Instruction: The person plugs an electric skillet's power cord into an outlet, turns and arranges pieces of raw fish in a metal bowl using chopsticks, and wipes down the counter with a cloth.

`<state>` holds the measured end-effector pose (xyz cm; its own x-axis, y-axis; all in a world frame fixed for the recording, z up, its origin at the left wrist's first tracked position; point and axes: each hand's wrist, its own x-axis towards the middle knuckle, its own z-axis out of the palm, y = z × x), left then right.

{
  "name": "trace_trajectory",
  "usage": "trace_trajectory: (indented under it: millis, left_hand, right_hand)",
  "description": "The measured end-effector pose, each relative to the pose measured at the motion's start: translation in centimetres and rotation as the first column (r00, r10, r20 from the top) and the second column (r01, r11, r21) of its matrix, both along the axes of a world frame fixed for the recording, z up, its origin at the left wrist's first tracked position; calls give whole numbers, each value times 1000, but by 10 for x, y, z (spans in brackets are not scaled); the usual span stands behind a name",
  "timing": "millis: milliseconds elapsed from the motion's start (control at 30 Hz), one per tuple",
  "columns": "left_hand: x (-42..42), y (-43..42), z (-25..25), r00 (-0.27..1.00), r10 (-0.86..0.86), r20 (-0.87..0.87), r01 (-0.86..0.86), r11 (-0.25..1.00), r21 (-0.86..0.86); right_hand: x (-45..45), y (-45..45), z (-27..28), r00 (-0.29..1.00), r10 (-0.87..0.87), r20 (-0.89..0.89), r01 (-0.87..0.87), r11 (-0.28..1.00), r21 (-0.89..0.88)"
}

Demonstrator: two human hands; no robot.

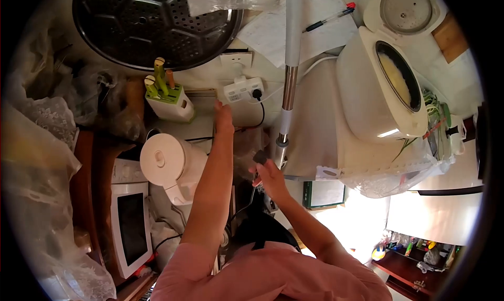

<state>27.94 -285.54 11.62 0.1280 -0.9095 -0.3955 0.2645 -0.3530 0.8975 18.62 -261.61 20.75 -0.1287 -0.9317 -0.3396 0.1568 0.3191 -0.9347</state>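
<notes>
My left hand [223,116] reaches forward, beside a thin brown-edged board or frame [202,93] and between the knife block [170,102] and the white power strip [243,90]. Its fingers are small and partly hidden, so their grip cannot be made out. My right hand [270,177] is closed around a small black object [260,156], just left of the metal pole [288,91]. A black plug sits in the power strip, with its cord hanging down.
A white lidded kettle-like appliance [163,159] and a microwave [131,227] stand at the left. An open rice cooker [367,86] is at the right. A dark perforated tray [152,23], papers [268,33] and pens [329,17] lie at the top. Plastic bags hang at far left.
</notes>
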Motion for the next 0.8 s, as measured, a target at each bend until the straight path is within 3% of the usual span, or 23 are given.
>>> trace_trajectory:
  millis: [67,167,267,333,467,533,633,733,800]
  left_hand:
    - [-5,-11,15,998,-63,21,62,997,47]
    - [-8,-14,24,993,-65,-97,59,996,-71]
    - [-7,-8,33,991,-121,-51,116,989,-89]
    - [2,-5,22,969,-242,46,246,956,-163]
    - [8,17,20,984,-176,-25,172,980,-97]
    - [13,20,16,981,-178,-75,165,975,-149]
    - [24,32,52,988,-116,-105,108,991,-72]
    - [25,25,51,992,-111,-67,99,981,-170]
    - [21,23,44,987,-139,-81,129,984,-119]
  right_hand:
    - [-5,6,4,1000,-8,-7,8,1000,-1]
    - [-10,9,5,1000,-19,5,18,999,39]
    - [-16,4,10,999,2,-32,-1,1000,20]
    - [-16,-2,13,1000,-14,13,14,1000,6]
    - [-11,-17,19,999,14,-50,-14,1000,11]
    - [-6,-27,26,994,34,-103,-38,999,-39]
    - [1,-48,32,982,45,-181,-54,997,-48]
    - [6,-82,-3,955,39,-293,-77,990,-119]
    - [8,-102,-22,964,18,-264,-41,996,-80]
